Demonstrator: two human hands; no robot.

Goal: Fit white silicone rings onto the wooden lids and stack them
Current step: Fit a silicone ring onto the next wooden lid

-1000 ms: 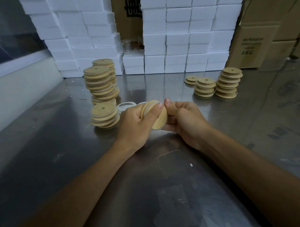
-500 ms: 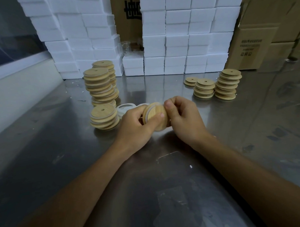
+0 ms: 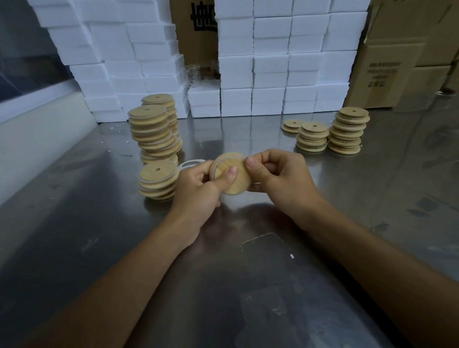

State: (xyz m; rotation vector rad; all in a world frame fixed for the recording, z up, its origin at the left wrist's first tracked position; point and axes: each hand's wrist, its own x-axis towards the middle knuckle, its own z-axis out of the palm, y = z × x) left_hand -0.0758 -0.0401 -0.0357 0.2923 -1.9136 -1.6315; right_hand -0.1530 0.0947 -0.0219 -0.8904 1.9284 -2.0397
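Dim, cool, even light. The steel tabletop shows soft glare and pale reflections of the white boxes just before them. Dark smudgy shadow lies under the forearms. Wide-angle bending curves the edges; nearest forearms blur.

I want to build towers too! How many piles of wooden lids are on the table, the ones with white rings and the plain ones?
Piles with white rings: 3, on the left
Plain piles: 3, on the right
Lid being held: 1, not in a pile
Total: 6 piles, plus 1 held lid
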